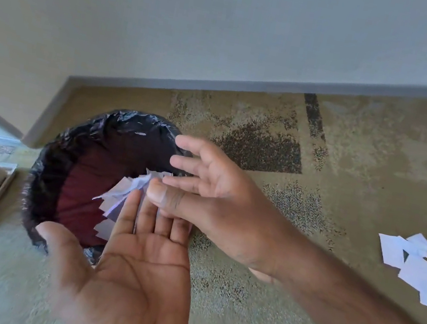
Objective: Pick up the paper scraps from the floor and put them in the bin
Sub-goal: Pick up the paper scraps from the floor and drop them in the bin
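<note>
Scraps just beyond left hand, right hand (both hands spread open), over bin.

The bin liner is seen as glossy black, the inside of the bin as dark maroon. The paper scraps over it are shown white with a faint lilac tint, like the loose scraps at the carpet's right edge. The carpet is coloured tan-olive and patterned with dark speckled patches and one dark stripe. The skirting board is painted grey, the wall off-white.
</note>
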The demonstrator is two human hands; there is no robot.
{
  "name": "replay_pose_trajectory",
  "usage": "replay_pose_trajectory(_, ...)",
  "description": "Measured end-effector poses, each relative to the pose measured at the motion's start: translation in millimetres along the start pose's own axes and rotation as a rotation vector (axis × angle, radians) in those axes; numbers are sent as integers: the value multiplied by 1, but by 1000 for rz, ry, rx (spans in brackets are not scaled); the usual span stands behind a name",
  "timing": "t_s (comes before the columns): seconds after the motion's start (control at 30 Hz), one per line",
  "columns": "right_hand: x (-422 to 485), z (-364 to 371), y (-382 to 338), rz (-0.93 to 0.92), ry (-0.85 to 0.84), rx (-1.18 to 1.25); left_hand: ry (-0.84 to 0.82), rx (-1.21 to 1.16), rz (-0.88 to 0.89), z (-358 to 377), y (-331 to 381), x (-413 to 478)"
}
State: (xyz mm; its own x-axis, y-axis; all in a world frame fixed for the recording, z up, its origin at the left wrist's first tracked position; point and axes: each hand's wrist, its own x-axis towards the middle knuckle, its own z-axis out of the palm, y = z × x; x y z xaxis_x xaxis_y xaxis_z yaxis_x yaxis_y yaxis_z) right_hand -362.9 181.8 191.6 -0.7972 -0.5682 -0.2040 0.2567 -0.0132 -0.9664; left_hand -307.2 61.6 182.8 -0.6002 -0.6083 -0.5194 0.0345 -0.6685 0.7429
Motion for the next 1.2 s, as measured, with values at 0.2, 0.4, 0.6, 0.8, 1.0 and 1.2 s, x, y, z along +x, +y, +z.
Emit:
replay_pose_trajectory(0.2,-19,-19,9,-19,122,-26,-335,-208,-9,0,-34,-44)
replay_pose_trajectory(0.4,-66,-64,33,1,326,113,-480,-27,-96,23,-81,-72)
replay_pose_trajectory(0.6,-129,-131,83,63,698,237,-641,97,-357,40,-172,-95)
replay_pose_trajectory(0.8,-191,-191,139,119,1007,252,-790,303,-558,46,-274,-118)
replay_pose_trajectory(1.0,-258,-243,205,269,1226,179,-1018,686,-590,35,-374,-148)
replay_pose_trajectory(1.2,-329,-273,247,367,1379,150,-1326,1378,-252,13,-449,-167)
